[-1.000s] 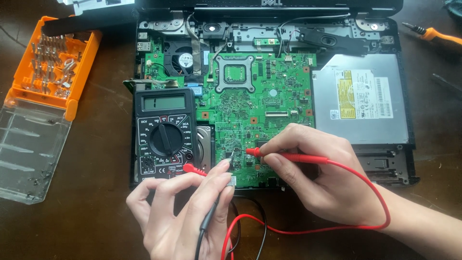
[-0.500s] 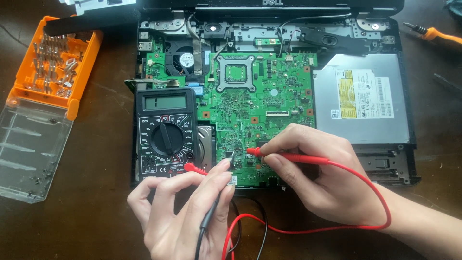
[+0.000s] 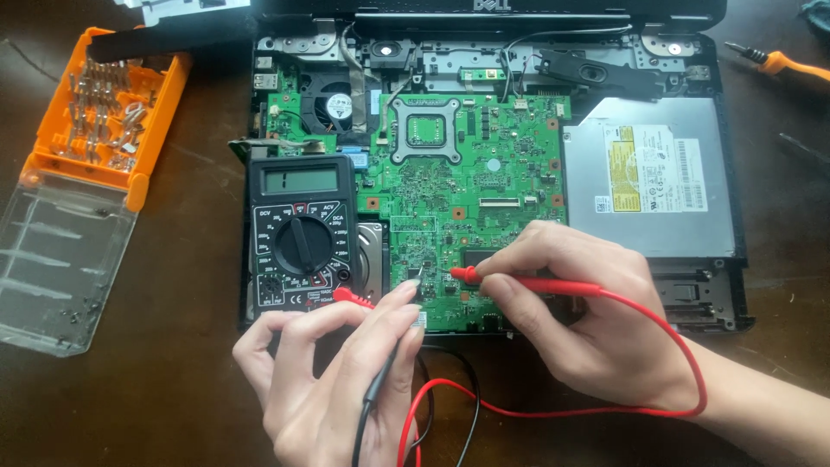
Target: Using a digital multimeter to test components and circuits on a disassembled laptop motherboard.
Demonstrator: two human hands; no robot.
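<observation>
An opened laptop lies on the table with its green circuit board [image 3: 471, 186] exposed. A black multimeter [image 3: 300, 232] rests on the laptop's left part, dial up. My right hand [image 3: 588, 316] grips the red probe [image 3: 519, 281], its tip on the lower middle of the board. My left hand [image 3: 333, 376] pinches the black probe [image 3: 385, 372], whose tip touches the board just left of the red tip. Red and black leads loop across the table below my hands.
An orange bit case [image 3: 104, 117] with several metal bits and an open clear lid [image 3: 56, 268] sits at left. A silver optical drive [image 3: 648, 177] fills the laptop's right side. An orange-handled screwdriver [image 3: 782, 62] lies at the top right. A cooling fan [image 3: 337, 105] sits upper left of the board.
Nothing has visibly moved; both hands hold the probes in the same spots on the board.
</observation>
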